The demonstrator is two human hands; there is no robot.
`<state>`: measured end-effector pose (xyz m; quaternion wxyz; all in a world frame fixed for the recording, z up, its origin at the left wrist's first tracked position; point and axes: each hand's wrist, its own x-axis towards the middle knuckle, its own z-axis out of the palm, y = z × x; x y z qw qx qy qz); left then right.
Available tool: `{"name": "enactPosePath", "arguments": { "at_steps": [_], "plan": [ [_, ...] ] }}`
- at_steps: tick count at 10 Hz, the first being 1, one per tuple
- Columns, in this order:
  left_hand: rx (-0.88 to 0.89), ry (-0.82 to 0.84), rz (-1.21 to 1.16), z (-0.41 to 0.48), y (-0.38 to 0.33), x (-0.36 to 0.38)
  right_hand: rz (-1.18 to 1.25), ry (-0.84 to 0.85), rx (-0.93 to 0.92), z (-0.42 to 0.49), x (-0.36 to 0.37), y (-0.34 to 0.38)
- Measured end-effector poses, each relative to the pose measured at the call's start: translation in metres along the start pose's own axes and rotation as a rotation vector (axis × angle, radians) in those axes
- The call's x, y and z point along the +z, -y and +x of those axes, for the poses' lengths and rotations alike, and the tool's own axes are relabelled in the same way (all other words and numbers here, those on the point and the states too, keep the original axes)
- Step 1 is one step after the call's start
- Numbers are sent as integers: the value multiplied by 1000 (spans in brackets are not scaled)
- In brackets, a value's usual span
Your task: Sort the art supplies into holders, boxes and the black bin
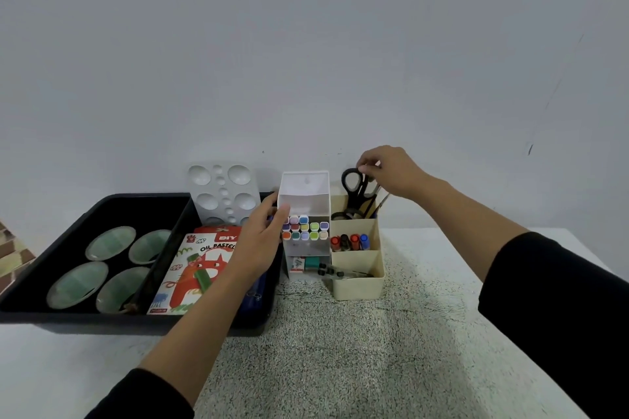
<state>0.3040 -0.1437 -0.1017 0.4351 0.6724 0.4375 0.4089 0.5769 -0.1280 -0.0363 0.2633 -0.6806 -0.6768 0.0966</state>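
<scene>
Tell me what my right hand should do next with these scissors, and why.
Probably let the black scissors settle and release them. Your right hand pinches the top of their handle, and they stand blades down in the rear compartment of the cream organizer, so little seems left to do there. Your left hand grips the white marker box beside it.
</scene>
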Motion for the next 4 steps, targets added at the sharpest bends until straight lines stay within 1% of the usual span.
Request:
{"name": "enactPosePath", "arguments": {
  "at_steps": [1,2,3,4],
  "plan": [
    [-2,1,-15,-1,0,1,33,-13,45,-3,-2,-3],
    [-16,-1,-20,-2,3,0,118,-88,80,-13,-3,-3],
    [-31,9,-12,-6,4,-2,164,-253,46,-33,0,-4],
    [-60,-12,-6,-12,-1,-5,271,-453,42,-58,6,-2]
  ]
}}
